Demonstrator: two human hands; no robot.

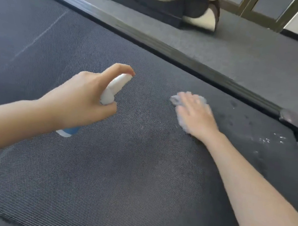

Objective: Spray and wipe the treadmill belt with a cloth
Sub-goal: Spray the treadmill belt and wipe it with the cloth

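head view, left hand [81, 95]: wrapped round the spray bottle [116, 87], forefinger on its top, above the treadmill belt [117, 166]
right hand [195, 113]: flat, fingers straight, bit blurry, pressing the cloth [175, 99] onto the belt
cloth: mostly under that palm, near the side rail [172, 53]
droplets [267, 139]: just right of the cloth

The belt [116, 175], dark grey and finely textured, is seen lying flat, with wet specks scattered near its right end. The bottle [113, 88], white on top and blue at the base, is held tilted above the belt in the left hand [81, 99]. The cloth [175, 99], pale and blurred, is pressed onto the belt under the right hand [195, 115].
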